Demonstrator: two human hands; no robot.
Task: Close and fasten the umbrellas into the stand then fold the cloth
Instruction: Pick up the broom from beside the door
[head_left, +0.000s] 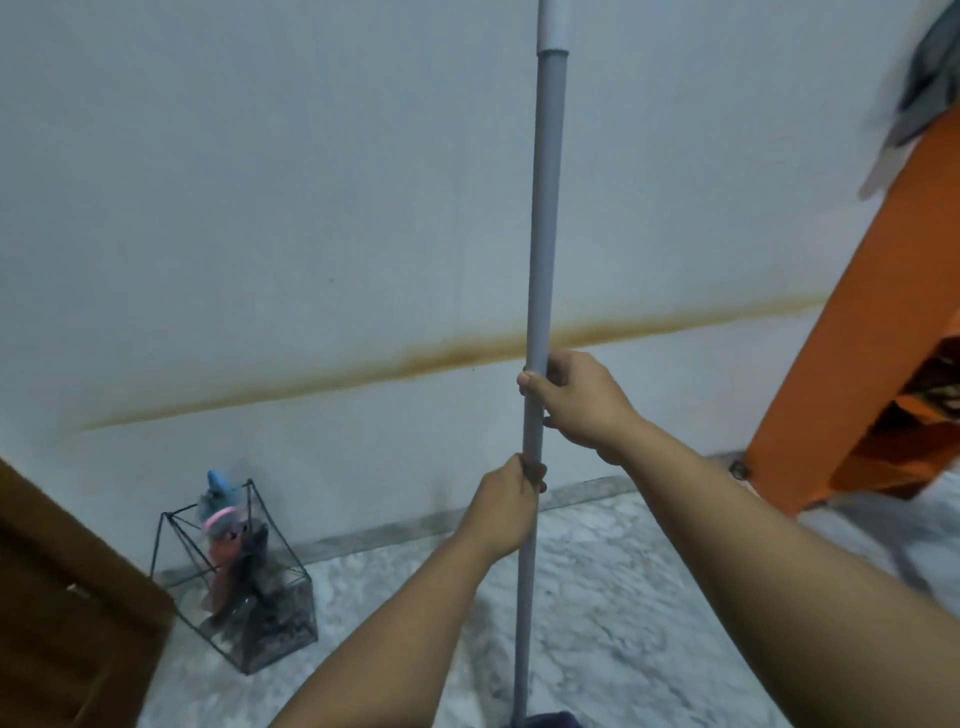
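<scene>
— What is shown at the wall?

— A grey pole is held upright by both hands. It is gripped higher up by the right hand, fingers wrapped round the shaft, and clasped just below by the left hand, likewise closed around it. A paler section is seen at the pole's top, and its lower end is lost at the bottom edge, where something dark purple is glimpsed.

— And the umbrellas?

— Several folded umbrellas are seen already standing in the wire stand on the marble floor, near the wall and well apart from the hands. Whether they are fastened cannot be told; that corner is blurred.

— Which step is judged to be in hand?

— Possibly the closing of a large umbrella, if the pole is its shaft, though no canopy is shown. The cloth is not in view, so the folding is taken as not yet begun.

— What is called for next?

— A steady two-handed grip, the shaft kept vertical while it is lowered or collapsed, and clearance kept from the orange frame at the right. After that, a carry across to the stand would be needed.
</scene>
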